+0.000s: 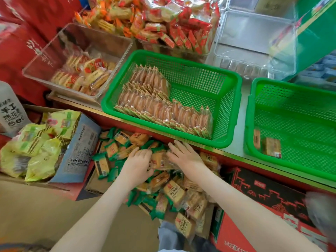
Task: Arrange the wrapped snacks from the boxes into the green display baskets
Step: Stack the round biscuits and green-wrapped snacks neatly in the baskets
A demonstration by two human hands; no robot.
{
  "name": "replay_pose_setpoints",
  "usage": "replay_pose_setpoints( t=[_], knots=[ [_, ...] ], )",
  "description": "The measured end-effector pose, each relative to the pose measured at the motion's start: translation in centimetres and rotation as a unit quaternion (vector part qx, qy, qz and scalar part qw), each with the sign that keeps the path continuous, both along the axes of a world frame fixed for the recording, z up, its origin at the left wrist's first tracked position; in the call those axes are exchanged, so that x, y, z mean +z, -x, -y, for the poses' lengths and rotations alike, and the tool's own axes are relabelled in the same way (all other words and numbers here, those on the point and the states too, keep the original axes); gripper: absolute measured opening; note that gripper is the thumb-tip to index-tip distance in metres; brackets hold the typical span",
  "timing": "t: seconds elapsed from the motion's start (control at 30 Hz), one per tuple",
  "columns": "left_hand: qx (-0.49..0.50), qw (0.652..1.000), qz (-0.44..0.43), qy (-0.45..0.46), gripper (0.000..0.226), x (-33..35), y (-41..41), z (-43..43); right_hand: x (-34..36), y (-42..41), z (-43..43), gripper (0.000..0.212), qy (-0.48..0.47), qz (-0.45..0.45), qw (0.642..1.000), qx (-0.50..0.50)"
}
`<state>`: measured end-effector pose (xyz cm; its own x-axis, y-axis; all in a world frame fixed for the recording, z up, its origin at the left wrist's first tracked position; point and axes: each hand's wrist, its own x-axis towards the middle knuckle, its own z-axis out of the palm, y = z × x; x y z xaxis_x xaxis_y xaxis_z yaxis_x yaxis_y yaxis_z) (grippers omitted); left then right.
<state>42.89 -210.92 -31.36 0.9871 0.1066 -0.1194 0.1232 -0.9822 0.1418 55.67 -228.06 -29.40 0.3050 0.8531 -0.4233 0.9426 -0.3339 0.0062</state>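
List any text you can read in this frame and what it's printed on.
"手工": white container at the left edge; the lines below it are blurred.
"143克X12", apparently, cut off: red carton at the bottom.
Wrapped snacks, grey carton flap: print too blurred to read.

Gathering in the open snack box [94,186]
The left hand [139,160] grips wrapped snacks [160,160]; the right hand [183,155] presses against them.

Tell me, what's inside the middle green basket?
Rows of wrapped orange snacks fill the left and front of the middle green basket; the rest is bare mesh. Anything beneath the packed rows is hidden.
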Motion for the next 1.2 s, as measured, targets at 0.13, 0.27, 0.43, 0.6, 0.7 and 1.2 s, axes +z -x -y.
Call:
replay_pose_setpoints(
  t=[0.13, 0.27, 0.43, 0.6, 0.7, 1.2],
  knots=[
    [0.04, 0.997, 0.055, 0.045, 0.058, 1.5, 1.4, -0.3, 0.1, -0.1, 0.9, 0.08, -0.074, 0.004, 0.997, 0.003],
    [0.074, 0.983, 0.116, 0.12, 0.062, 3.8, 2.0, 1.0, 1.1, 0.8, 4.6, 0.08, -0.242, -0.065, 0.962, -0.107],
    [0.098, 0.956, 0.19, 0.201, 0.062, 7.7, -1.7, 5.2, 5.5, 1.0, 10.7, 0.061, -0.393, -0.235, 0.846, -0.275],
    [0.125, 0.932, 0.237, 0.245, 0.067, 11.4, -8.6, 13.0, 9.9, -2.2, 18.2, 0.063, -0.461, -0.262, 0.753, -0.389],
    [0.091, 0.92, 0.254, 0.285, 0.058, 12.8, -12.5, 18.1, 10.8, -6.0, 22.6, 0.058, -0.471, -0.254, 0.694, -0.481],
    [0.191, 0.915, 0.092, 0.343, 0.042, 9.0, -20.6, 26.7, 0.2, -20.1, 29.5, 0.084, -0.144, -0.477, 0.577, -0.647]
  ],
)
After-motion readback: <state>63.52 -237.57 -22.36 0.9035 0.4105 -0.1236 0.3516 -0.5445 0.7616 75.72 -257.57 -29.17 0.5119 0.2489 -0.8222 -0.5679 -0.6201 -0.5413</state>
